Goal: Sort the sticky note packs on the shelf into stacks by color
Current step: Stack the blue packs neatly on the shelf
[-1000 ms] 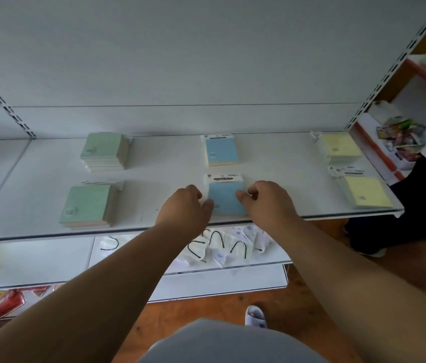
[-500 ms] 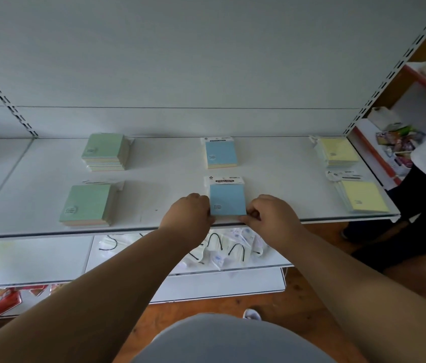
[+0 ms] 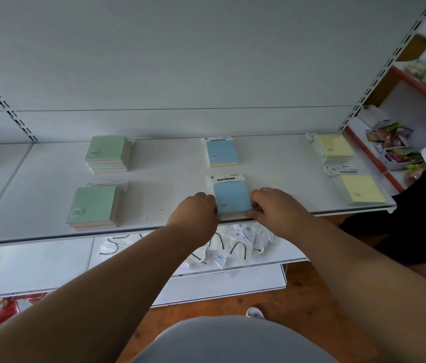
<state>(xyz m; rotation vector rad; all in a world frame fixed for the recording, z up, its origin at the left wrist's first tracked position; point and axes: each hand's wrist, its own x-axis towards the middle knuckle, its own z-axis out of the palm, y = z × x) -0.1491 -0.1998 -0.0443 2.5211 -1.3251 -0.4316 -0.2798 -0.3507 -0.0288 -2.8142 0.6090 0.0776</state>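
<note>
On the white shelf point(image 3: 170, 179) lie sticky note packs in pairs of stacks. Two green stacks are at the left, one at the back point(image 3: 108, 153) and one at the front point(image 3: 92, 205). A blue stack point(image 3: 222, 152) lies at the middle back. Yellow stacks lie at the right, back point(image 3: 333, 148) and front point(image 3: 361, 189). My left hand point(image 3: 196, 212) and my right hand point(image 3: 272, 208) grip the two sides of the front blue pack point(image 3: 231, 196) at the shelf's front edge.
A lower shelf point(image 3: 36, 265) holds white packets with black loops point(image 3: 233, 244). Red-trimmed shelving with colourful goods point(image 3: 395, 150) stands at the right, beside a person in dark clothes point(image 3: 421, 218). The floor is wood.
Both hands have drawn back toward the shelf's front edge and closed on the sides of the front blue pack. The camera has shifted slightly.
</note>
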